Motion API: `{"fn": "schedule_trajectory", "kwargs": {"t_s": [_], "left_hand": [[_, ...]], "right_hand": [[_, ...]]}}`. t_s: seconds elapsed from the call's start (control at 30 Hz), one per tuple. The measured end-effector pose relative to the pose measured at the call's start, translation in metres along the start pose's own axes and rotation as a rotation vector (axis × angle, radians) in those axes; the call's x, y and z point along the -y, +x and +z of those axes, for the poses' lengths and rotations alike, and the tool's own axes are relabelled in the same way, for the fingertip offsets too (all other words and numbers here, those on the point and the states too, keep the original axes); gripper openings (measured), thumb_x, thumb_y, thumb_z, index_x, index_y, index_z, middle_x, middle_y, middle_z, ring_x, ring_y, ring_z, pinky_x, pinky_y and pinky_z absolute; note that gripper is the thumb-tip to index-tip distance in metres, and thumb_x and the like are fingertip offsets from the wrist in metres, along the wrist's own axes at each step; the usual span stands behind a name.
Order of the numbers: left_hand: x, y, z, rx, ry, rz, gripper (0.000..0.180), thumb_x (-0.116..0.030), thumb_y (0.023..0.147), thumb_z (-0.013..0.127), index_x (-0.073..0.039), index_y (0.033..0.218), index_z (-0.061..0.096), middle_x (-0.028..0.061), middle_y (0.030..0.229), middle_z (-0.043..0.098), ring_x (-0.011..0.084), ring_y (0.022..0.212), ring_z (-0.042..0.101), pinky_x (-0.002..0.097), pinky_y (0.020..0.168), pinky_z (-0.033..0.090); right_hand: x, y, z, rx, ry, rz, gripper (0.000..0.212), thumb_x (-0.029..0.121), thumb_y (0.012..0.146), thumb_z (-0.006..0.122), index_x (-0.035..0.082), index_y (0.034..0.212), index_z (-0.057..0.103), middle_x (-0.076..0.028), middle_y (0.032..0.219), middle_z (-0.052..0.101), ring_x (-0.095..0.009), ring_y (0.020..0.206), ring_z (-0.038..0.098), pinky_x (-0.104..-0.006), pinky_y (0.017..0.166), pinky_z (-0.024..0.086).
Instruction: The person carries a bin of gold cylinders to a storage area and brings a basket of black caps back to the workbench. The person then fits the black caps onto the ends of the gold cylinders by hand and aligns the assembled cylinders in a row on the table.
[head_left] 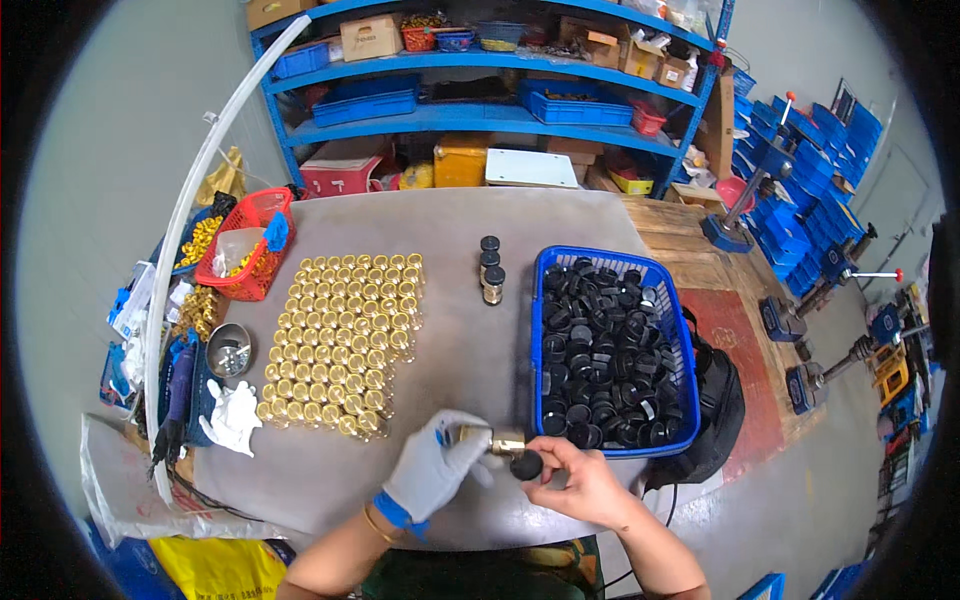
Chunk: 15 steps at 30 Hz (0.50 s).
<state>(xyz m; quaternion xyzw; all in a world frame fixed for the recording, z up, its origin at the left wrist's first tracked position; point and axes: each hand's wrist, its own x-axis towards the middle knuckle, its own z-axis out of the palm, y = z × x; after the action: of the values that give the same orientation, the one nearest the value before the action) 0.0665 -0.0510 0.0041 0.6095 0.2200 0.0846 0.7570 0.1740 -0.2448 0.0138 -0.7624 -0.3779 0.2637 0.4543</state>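
Note:
My left hand (pixel 440 462), in a pale grey glove with a blue band at the wrist, is closed around a brass cylindrical fitting (pixel 509 445) lying on its side. My bare right hand (pixel 578 482) pinches a black round cap (pixel 526 465) just below the fitting's right end. Whether cap and fitting touch, I cannot tell. Left of my hands, brass fittings (pixel 340 340) stand upright in tight rows. A blue basket (pixel 616 453) on the right is full of black caps (pixel 605 360). Beyond my hands, a short line of brass pieces with black caps on top (pixel 493 285) stands on the table.
At the table's left edge are a metal bowl (pixel 229 350), a white glove (pixel 232 416) and a red basket (pixel 268 290). A black bag (pixel 715 410) lies against the blue basket. Hand presses (pixel 728 232) stand at the right; blue shelves (pixel 480 120) rise behind the table.

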Motion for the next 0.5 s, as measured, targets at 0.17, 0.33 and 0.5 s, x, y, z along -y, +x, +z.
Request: {"fn": "schedule_trajectory", "kwargs": {"t_s": [0.17, 0.33, 0.5], "left_hand": [[0.006, -0.024, 0.015, 0.021, -0.057, -0.12, 0.024, -0.021, 0.092, 0.064, -0.002, 0.105, 0.056, 0.0029, 0.087, 0.06, 0.0075, 0.066, 0.059, 0.0235, 0.06, 0.048], [0.01, -0.033, 0.02, 0.154, -0.046, -0.087, 0.033, -0.018, 0.087, 0.069, -0.003, 0.115, 0.059, 0.003, 0.09, 0.065, 0.007, 0.074, 0.06, 0.0234, 0.064, 0.048], [0.011, -0.034, 0.021, 0.15, 0.103, -0.04, 0.029, -0.013, 0.083, 0.073, -0.002, 0.108, 0.063, 0.0055, 0.086, 0.068, 0.0092, 0.064, 0.062, 0.0232, 0.054, 0.047]], "right_hand": [[-0.006, -0.013, 0.002, 0.009, 0.349, -0.015, 0.051, -0.003, 0.073, 0.077, -0.002, 0.119, 0.056, -0.003, 0.099, 0.066, -0.008, 0.086, 0.061, -0.0237, 0.082, 0.049], [-0.012, -0.016, 0.004, 0.035, 0.583, -0.071, 0.051, -0.007, 0.071, 0.077, -0.004, 0.118, 0.058, -0.006, 0.108, 0.063, -0.012, 0.095, 0.061, -0.0274, 0.089, 0.05], [-0.001, -0.019, -0.005, 0.018, 0.144, -0.145, 0.045, -0.001, 0.071, 0.08, -0.002, 0.113, 0.063, -0.003, 0.097, 0.066, -0.011, 0.089, 0.062, -0.0266, 0.083, 0.051]]}}
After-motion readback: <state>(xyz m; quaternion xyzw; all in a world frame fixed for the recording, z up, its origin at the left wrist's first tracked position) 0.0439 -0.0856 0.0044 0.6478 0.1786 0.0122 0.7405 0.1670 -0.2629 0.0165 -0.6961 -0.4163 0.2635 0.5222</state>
